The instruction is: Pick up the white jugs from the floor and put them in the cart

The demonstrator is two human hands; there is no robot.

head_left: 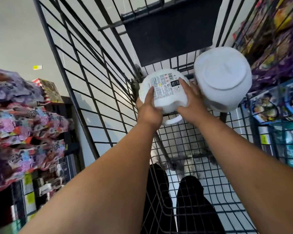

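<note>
Both hands reach into the wire cart. The left hand and the right hand have their fingers wrapped around a white jug with a label. A second white jug sits just beside it, inside the cart.
</note>
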